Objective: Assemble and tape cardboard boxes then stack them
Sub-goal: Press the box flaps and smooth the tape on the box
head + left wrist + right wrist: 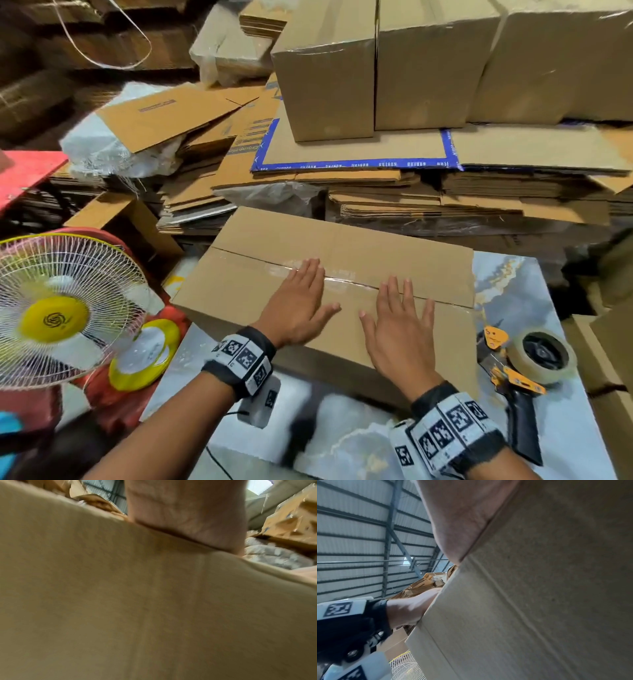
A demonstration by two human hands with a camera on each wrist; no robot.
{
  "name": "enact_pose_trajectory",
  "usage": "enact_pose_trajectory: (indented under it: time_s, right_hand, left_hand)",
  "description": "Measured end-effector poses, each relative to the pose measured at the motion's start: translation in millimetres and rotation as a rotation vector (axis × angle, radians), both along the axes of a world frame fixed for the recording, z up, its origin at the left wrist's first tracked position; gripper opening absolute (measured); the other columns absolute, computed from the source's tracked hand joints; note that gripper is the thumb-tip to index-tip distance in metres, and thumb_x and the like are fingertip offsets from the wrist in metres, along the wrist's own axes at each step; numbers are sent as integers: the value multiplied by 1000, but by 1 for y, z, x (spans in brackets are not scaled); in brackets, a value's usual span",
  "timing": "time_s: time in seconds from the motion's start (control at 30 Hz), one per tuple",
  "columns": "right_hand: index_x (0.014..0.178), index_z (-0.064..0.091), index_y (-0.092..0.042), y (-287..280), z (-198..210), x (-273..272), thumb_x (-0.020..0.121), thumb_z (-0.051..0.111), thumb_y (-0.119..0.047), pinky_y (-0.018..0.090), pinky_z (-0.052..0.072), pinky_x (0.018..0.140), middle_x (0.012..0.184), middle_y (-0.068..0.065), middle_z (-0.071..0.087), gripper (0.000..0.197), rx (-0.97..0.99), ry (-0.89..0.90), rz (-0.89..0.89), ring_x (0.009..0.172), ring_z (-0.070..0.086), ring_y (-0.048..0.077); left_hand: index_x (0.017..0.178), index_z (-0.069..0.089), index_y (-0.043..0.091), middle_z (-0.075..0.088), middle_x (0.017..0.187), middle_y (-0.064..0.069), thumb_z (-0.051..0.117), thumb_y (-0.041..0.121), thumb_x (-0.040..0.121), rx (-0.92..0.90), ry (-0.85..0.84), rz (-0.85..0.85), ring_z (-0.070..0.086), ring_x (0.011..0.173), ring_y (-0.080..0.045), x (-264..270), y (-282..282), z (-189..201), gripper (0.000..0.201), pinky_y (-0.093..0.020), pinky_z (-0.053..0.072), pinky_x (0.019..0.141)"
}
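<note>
A closed brown cardboard box [246, 284] stands on the marble-patterned table [349, 442], with clear tape [339, 279] along its top seam. My left hand [301, 298] lies flat on the box top, straight fingers reaching the taped seam. My right hand [397, 329] lies flat beside it, fingers spread and also touching the seam. In the left wrist view the box wall [154, 608] fills the frame under my palm [187, 511]. The right wrist view shows the box side [539, 601] and my palm [458, 516] on it. A tape dispenser [527, 363] with a roll lies to the box's right.
Three assembled boxes [428, 65] stand on flattened cardboard sheets [376, 185] behind the table. A fan [65, 308] with a yellow hub stands at the left, beside red and yellow items [147, 353]. More cardboard [613, 346] is stacked at the right edge.
</note>
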State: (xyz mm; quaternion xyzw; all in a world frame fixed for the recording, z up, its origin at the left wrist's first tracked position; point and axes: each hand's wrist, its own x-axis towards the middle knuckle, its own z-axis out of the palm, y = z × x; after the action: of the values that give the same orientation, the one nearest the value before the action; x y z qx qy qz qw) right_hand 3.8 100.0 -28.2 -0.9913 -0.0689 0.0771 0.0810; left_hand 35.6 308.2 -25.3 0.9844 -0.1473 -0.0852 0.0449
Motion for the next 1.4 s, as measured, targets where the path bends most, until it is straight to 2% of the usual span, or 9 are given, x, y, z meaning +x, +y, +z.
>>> enact_pose_trajectory:
  time_s: [0.13,0.3,0.5,0.6,0.77,1.03,1.17,1.3,1.4]
  right_hand:
    - [162,5,-16,0,0,-1,94,-5,-61,57,-3,124,170,1,-5,82,1,-2,3,156,-10,23]
    - [162,2,-20,-5,2,2,92,-9,-63,52,-5,125,169,-5,-7,83,38,7,-15,155,-12,17]
    - [162,6,-24,0,6,1,98,-5,-62,51,-6,125,169,-9,-6,76,44,28,-90,155,-11,14]
    - [162,7,-17,24,18,1,105,12,-55,55,-5,124,170,0,-3,68,31,50,-178,156,-7,20]
    - [162,8,-15,96,25,19,109,20,-39,46,-4,126,170,2,-4,59,170,1,-70,156,-7,19]
    - [162,3,-14,112,7,10,107,13,-49,42,-6,126,169,1,-6,66,116,20,-110,156,-9,15]
    - [162,5,-10,133,14,15,107,18,-51,47,-1,126,170,6,-4,69,77,34,-201,156,-6,21]
    - [161,5,-8,177,15,23,107,20,-52,42,1,127,170,9,-3,71,113,5,-94,157,-5,23]
    - [162,4,-11,190,9,25,104,15,-60,42,-2,127,169,6,-4,76,76,-5,-47,156,-6,20]
  left_hand:
    - [162,0,11,-6,168,-6,14,67,100,-3,-1,-147,-9,155,-15,1,24,1,84,-35,-1,127]
    - [162,0,12,-4,169,-5,15,65,102,-7,-43,168,-4,156,-16,6,26,-2,82,-38,1,127]
    - [161,-4,8,-9,169,-9,12,67,100,-11,-26,288,-7,156,-21,7,32,-2,86,-41,1,127]
    - [160,-2,4,-10,168,-13,12,67,100,9,-18,185,-8,156,-25,9,39,-4,88,-40,-2,127]
    - [161,0,9,-10,167,-6,21,58,105,7,4,-167,-8,156,-19,18,87,-1,78,-29,-8,124]
    - [161,1,6,-5,169,-11,-11,79,83,22,-56,101,-5,156,-21,25,166,-3,107,-40,0,127]
    - [160,2,1,-6,168,-18,-8,75,85,30,-40,-42,-8,156,-27,32,163,-5,106,-38,-5,125]
    - [161,0,5,-7,168,-15,-22,80,77,45,-25,-274,-9,156,-25,38,186,-1,115,-35,-7,125]
    - [162,0,10,-4,169,-9,-12,81,83,40,-64,-230,-9,156,-23,43,198,-3,106,-37,-3,127]
